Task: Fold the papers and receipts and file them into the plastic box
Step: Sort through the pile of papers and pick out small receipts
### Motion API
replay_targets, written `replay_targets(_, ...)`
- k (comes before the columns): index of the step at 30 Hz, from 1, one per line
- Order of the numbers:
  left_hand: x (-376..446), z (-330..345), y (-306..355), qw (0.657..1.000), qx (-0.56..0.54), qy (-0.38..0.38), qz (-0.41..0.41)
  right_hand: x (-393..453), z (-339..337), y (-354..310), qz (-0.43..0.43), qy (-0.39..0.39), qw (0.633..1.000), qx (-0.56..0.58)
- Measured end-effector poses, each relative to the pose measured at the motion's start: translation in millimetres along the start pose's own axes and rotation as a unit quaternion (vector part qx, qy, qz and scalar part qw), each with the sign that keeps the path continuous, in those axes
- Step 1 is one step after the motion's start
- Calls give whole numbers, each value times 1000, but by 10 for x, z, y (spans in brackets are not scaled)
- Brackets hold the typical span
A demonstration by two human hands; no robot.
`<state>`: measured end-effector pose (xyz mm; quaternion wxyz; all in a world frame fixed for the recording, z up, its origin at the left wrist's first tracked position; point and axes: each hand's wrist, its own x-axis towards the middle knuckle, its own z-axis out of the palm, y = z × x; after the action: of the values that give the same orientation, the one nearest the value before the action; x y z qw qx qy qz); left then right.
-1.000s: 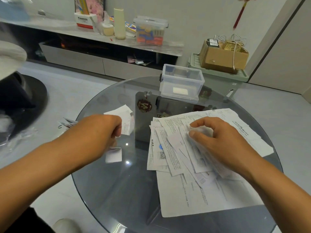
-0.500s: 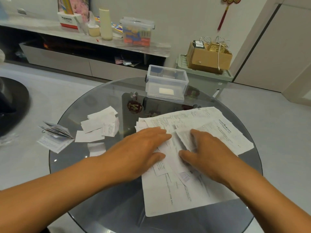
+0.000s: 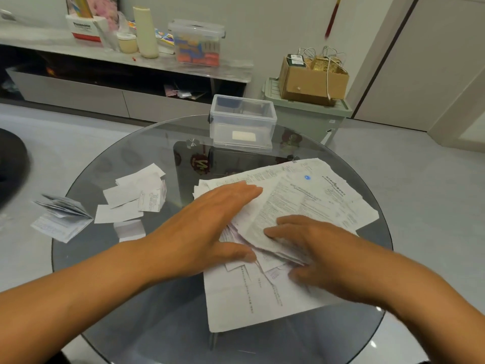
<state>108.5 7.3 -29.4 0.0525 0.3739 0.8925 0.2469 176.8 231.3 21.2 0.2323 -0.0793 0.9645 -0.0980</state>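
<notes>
Several folded receipts lie at the far left, hanging over the rim of the round glass desk, and just right of them a loose cluster of small slips rests flat, apart from our hands. Our left hand comes next: its grip is spread, fingers straight and pressed flat on the left part of the pile of papers, thumb reaching toward the pile's middle. Our right hand lies just beside it on the same pile, fingers bent over a crumpled sheet; we cannot tell whether that grip pinches the paper or only presses it. The pile fills the desk's right half, its far corner near the right rim and its lowest sheet well inside the near rim. Behind the pile, near the far rim, stands the clear plastic box, open-topped. Bare glass shows between the slips and the box, and along the near edge.
</notes>
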Motion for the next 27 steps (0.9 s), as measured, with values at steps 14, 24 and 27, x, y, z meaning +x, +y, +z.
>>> replay_targets(14,-38,-7,58,998,-63,24,-3,-3,-176,546,-33,-5,985,169)
replay_targets(24,-14,88,141,982,-169,74,-37,29,-123,563,20,15,909,415)
replay_targets(27,-1,170,173,977,-195,63,-55,160,-19,557,61,73,933,346)
